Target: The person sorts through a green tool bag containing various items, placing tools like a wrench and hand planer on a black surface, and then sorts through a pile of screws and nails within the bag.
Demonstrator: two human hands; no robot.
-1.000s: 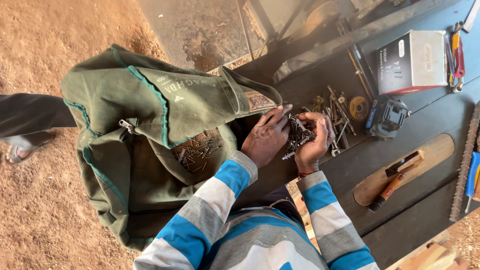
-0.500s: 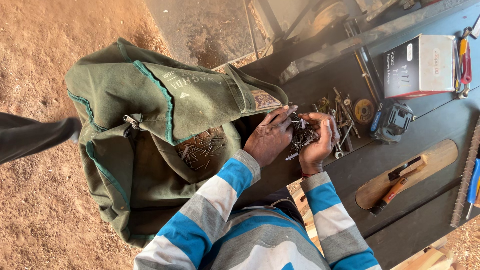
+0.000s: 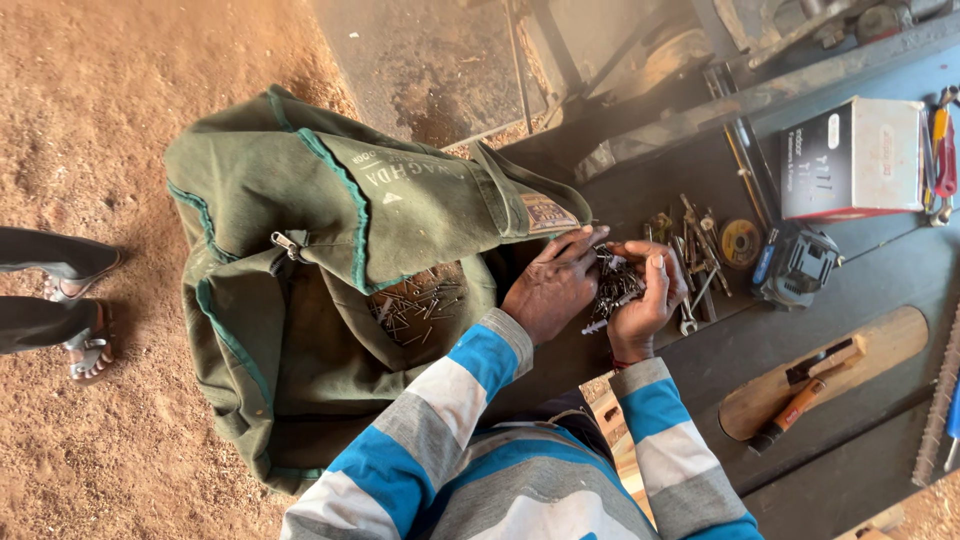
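Steel nails (image 3: 615,290) are lying heaped in the cupped right hand (image 3: 648,300), fingers curled around them. The left hand (image 3: 553,288) is pinching into the heap with fingertips together. Green canvas bag (image 3: 330,290) is sitting just left, loose nails inside; dark workbench (image 3: 800,350) is lying right.

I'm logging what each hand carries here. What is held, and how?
The right hand cups a loose heap of nails in its palm; the left hand rests its fingertips on the heap.

1 head view, steeply down, near the hands (image 3: 600,290)
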